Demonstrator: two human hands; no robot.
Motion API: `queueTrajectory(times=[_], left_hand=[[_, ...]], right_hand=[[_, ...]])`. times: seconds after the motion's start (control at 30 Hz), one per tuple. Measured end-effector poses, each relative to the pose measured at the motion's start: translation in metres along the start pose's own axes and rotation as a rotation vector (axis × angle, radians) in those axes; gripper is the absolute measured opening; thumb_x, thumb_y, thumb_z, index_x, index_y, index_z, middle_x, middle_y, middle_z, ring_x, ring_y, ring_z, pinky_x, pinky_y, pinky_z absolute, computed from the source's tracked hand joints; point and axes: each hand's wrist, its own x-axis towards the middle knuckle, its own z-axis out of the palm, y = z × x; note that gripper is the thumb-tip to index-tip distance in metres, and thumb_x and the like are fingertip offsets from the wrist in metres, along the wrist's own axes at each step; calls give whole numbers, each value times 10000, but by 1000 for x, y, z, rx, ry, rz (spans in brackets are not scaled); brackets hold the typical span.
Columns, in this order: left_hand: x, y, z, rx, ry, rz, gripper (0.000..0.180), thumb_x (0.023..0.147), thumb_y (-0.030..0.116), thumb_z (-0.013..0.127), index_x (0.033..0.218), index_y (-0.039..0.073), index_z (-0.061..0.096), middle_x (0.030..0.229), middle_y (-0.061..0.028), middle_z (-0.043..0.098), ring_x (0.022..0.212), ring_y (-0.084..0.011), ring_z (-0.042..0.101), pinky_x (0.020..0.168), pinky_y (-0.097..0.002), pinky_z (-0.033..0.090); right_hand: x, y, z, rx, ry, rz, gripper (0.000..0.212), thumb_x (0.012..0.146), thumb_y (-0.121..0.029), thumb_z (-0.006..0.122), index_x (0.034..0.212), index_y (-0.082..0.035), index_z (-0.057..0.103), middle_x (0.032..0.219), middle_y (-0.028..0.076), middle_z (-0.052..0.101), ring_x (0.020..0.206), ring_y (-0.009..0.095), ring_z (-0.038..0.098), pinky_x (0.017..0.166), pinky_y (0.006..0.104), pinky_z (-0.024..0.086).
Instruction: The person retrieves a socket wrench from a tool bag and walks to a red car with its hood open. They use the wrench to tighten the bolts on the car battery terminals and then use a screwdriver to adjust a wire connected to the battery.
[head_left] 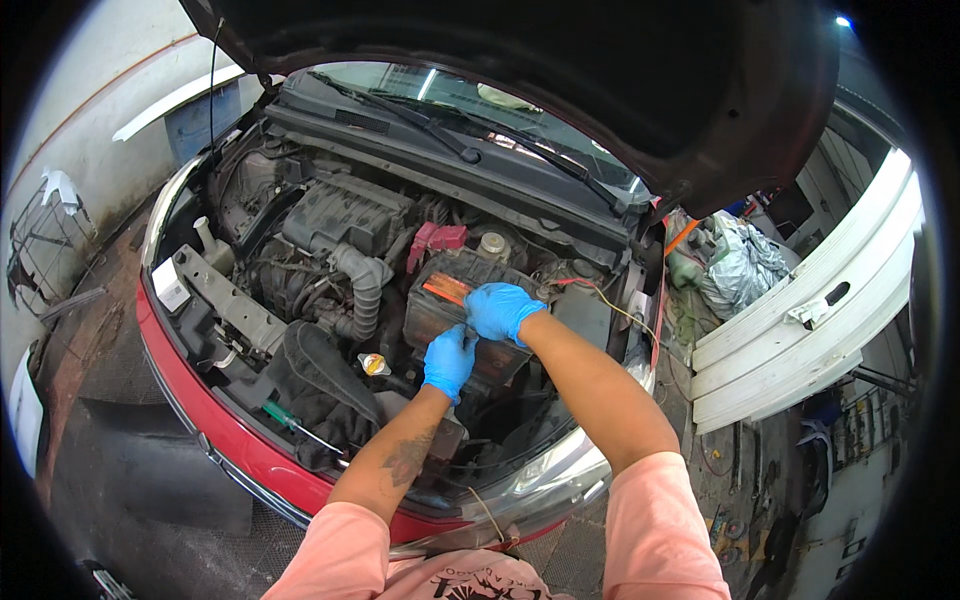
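Both my hands wear blue gloves and work at the dark car battery (427, 313) on the right side of an open engine bay. My right hand (502, 311) is closed over the battery's near right part, knuckles up. Just below and left of it, my left hand (450, 362) is closed with its fingertips against the battery's near side. What the fingers hold, if anything, is hidden. An orange label (447, 288) lies on the battery top beside my right hand. Behind it sits a red terminal cover (437, 241).
A green-handled screwdriver (281, 414) lies along the front of the bay. The radiator cap (374, 365) and the ribbed air hose (362, 290) are left of the battery. Overhead hangs the raised hood (560, 70). White panels (800, 330) stand to the right.
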Motion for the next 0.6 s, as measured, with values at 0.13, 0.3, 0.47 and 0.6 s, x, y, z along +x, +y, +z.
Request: queueTrajectory(times=[0.13,0.3,0.47,0.6], left_hand=[[-1,-1,0,-25,8,2,226,910,241,673,933,16,656,886,-248,683,825,-440,667,713,-526,536],[0,-4,-1,19,0,-14,222,913,240,666,915,18,660,883,-252,681,819,-443,668,713,-527,538],[-1,3,-3,27,-3,-9,220,916,237,659,920,17,665,883,-249,684,824,-442,668,719,-527,538],[0,3,-3,9,-5,-15,217,913,237,662,928,20,669,885,-247,686,829,-439,668,724,-527,538]], right_hand=[[-1,3,-9,51,-125,-156,295,878,-307,628,988,-63,753,1034,200,726,962,362,704,845,450,561],[1,-11,-5,119,18,204,242,781,-211,693,957,-57,756,1049,207,717,941,371,701,824,458,559],[1,8,5,8,-12,-115,260,799,-247,683,977,-69,751,1046,205,715,935,384,697,856,467,550],[-2,3,-3,109,-77,-110,263,808,-252,688,987,-69,748,1043,210,712,945,388,693,870,473,545]])
